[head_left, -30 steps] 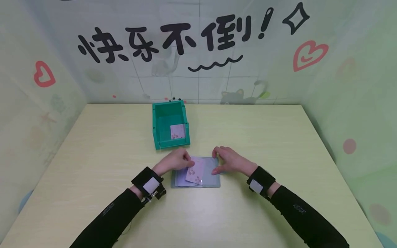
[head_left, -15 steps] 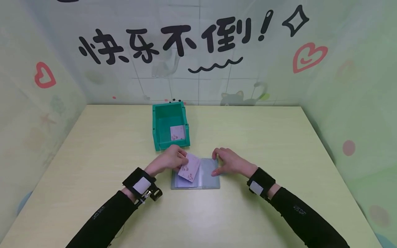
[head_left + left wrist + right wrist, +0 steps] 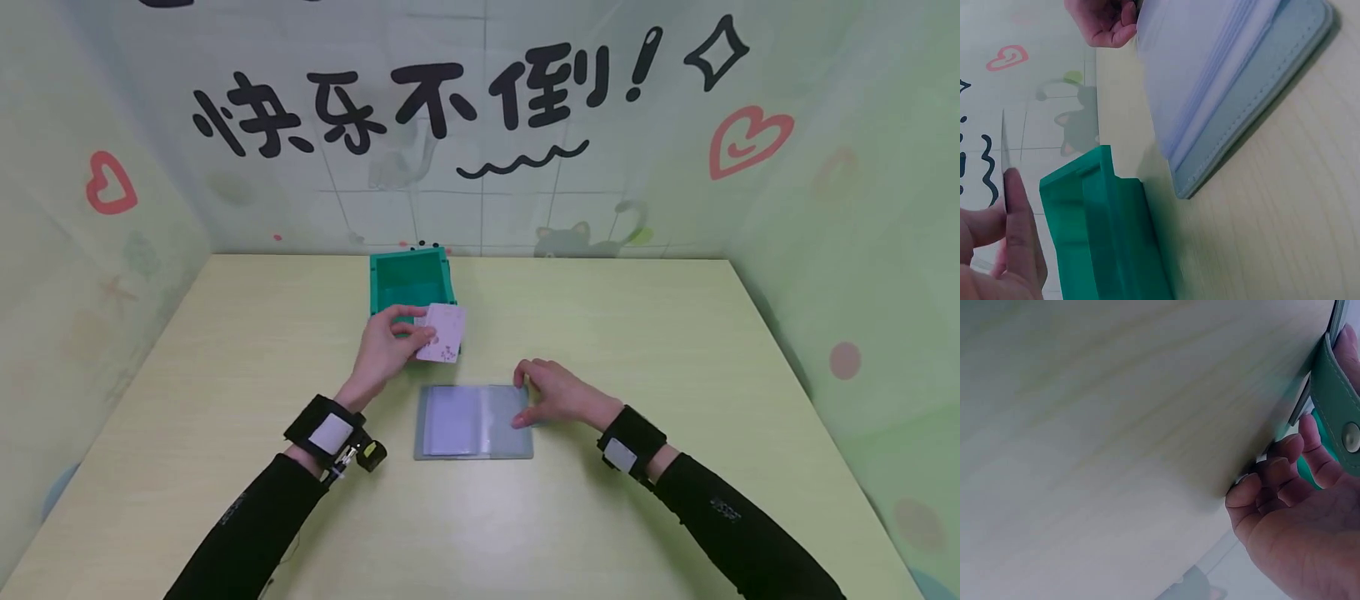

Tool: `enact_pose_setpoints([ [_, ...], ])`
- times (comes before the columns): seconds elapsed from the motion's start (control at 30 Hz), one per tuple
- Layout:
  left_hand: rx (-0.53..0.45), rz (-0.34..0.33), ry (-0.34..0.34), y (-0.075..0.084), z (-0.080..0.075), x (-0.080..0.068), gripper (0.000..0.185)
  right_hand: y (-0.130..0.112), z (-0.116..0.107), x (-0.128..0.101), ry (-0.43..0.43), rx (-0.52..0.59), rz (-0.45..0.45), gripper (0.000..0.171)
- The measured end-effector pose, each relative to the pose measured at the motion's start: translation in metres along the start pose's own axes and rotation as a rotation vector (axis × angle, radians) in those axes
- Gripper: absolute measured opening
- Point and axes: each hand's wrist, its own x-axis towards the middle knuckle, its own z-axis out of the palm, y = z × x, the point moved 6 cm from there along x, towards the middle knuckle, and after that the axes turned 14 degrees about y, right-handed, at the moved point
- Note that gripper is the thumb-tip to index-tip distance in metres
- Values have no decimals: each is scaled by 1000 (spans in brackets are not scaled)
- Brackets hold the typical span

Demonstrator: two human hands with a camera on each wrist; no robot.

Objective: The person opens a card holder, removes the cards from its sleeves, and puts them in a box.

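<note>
My left hand (image 3: 390,346) pinches a pale pink card (image 3: 440,332) and holds it just above the front edge of the green bin (image 3: 411,282). In the left wrist view the card (image 3: 1004,150) shows edge-on above my thumb, with the green bin (image 3: 1107,237) beside it. An open grey card holder (image 3: 474,422) with clear sleeves lies flat on the table in front of me. My right hand (image 3: 551,393) presses on the holder's right edge, fingers curled around its snap strap (image 3: 1335,403). The card holder (image 3: 1235,81) also fills the upper part of the left wrist view.
The pale wooden table (image 3: 637,333) stretches wide on both sides. Painted walls with black lettering and red hearts close in the back and sides. What lies inside the bin is hidden behind my left hand and the card.
My left hand has lifted the pink card off the card holder and carried it forward to the green bin. The right hand has stayed on the holder's right edge.
</note>
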Motion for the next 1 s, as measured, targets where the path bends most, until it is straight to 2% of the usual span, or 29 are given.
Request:
enact_pose_setpoints([
  [0.1, -8, 51, 157, 1, -7, 7, 30, 0, 0, 0, -2, 2, 7, 51],
  [0.2, 20, 97, 272, 2, -11, 12, 25, 1, 1, 1, -1, 1, 6, 51],
  [0.3, 32, 115, 327, 1, -11, 16, 24, 1, 1, 1, -1, 0, 3, 51],
  [0.4, 65, 111, 343, -2, -8, 20, 22, 1, 1, 1, 0, -1, 0, 51],
  [0.53, 156, 148, 305, -2, 0, 23, 23, 1, 0, 1, -1, 2, 4, 50],
  [0.7, 289, 239, 199, 2, 14, 22, 29, 2, -1, 0, 1, 6, 13, 50],
  [0.87, 404, 245, 94, -1, 25, 21, 33, 3, 0, 1, 4, 14, 13, 50],
  [1.0, 483, 268, 29, -4, 33, 20, 25, 3, 0, 1, 5, 13, 8, 51],
])
